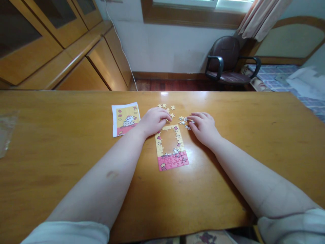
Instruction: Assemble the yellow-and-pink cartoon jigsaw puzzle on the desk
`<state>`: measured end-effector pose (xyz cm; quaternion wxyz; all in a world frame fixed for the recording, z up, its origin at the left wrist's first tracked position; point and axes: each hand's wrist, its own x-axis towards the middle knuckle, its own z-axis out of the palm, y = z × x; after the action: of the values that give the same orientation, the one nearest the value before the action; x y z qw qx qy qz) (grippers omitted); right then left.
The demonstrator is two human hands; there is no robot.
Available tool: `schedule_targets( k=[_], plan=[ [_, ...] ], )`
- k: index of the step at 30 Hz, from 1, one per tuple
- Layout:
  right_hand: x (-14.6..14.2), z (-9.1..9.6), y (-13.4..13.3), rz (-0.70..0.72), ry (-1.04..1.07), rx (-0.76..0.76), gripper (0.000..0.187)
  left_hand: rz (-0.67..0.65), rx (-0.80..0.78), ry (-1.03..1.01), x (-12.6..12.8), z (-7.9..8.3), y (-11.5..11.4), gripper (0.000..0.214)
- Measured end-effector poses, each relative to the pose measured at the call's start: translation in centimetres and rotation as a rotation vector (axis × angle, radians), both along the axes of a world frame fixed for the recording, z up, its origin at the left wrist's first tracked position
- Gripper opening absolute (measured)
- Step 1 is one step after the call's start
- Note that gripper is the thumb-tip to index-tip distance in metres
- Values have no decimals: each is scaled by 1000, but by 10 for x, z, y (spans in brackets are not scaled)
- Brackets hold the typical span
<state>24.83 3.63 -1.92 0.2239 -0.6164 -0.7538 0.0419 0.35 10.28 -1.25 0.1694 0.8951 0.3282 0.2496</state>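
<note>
A partly assembled jigsaw puzzle [174, 160] lies on the table, its border joined, its lower part pink, and bare wood showing through the gap in its middle. My left hand [153, 120] rests at its upper left corner, fingers loosely bent beside loose yellow puzzle pieces [168, 110]; its fingertips are partly hidden. To the right, my right hand [205, 128] has its fingers apart, with thumb and fingertips at a small cluster of whitish puzzle pieces [181, 118]. Left of my left hand lies a printed reference picture [126, 119] of a white cartoon animal on yellow and pink.
The glossy wooden table [76, 149] has a clear plastic bag [7, 130] at its left edge. Beyond the far edge are wooden cabinets [96, 64], a brown office chair [225, 57] and a bed [276, 76] with checked bedding.
</note>
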Motion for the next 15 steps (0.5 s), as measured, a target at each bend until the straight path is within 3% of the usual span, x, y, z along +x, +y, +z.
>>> schedule_targets(
  k=[7,12,15],
  plan=[
    [8,-2,6,-154,39,-1,32,0,1,-2,0,-1,1,32],
    [1,1,2,-7,-22,-43,34,-7,9,-7,0,-2,2,32],
    [-1,2,0,-7,-42,-59,29,-2,0,-2,0,-1,1,33]
  ],
)
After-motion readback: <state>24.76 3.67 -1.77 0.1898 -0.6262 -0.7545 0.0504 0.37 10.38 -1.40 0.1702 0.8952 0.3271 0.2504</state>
